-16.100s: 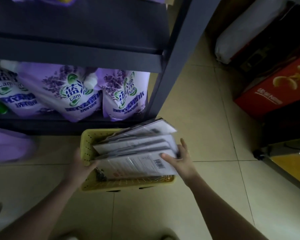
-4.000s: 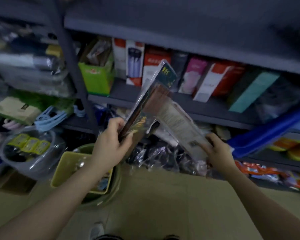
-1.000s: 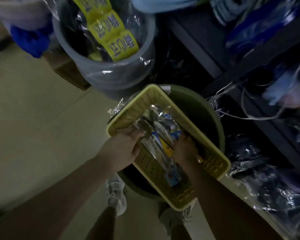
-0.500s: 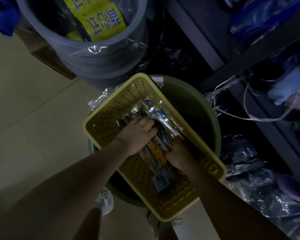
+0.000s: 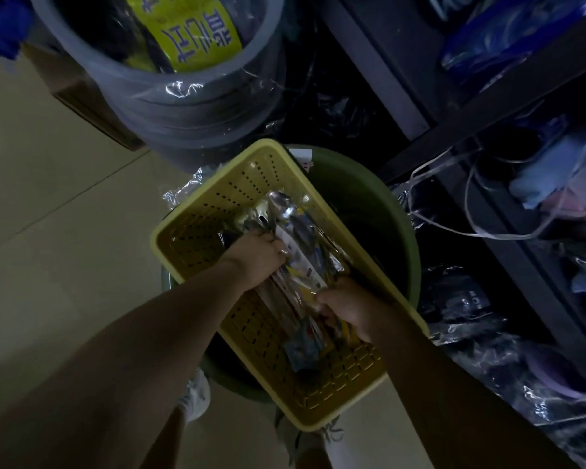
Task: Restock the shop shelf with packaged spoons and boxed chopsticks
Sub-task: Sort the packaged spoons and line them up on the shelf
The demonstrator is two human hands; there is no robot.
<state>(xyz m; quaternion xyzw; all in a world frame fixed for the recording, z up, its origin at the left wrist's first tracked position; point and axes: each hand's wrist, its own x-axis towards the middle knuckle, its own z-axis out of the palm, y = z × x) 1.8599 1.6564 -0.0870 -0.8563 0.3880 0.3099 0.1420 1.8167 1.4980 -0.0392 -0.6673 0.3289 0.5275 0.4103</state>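
1. Crinkly clear film is what both my hands are closed on: my left hand (image 5: 257,257) grips the spoon packs (image 5: 296,262) near their upper half, fingers curled over the top of the bundle, and my right hand (image 5: 347,308) pinches the same bundle lower down, near the printed card ends.
2. I hold at two places, I judge, because the packs are long, slippery and loose against each other; one hand alone would let them fan out or slide.
3. The bundle lies slantwise inside the yellow perforated basket (image 5: 197,228), touching its floor or just off it; I cannot tell which.
4. That basket sits tilted across the rim of a green tub (image 5: 379,204), which keeps the stock off the floor and within reach beside the dark shelf frame (image 5: 487,106).
5. A grey bucket (image 5: 190,110) wrapped in film stands just beyond the basket, with a yellow-labelled pack inside.
6. Hard to make out: how many packs I hold, since glare and dim light merge them; my fingertips are buried under the film. No boxed chopsticks show. Shelf goods on the right are dark, wrapped shapes I cannot name.
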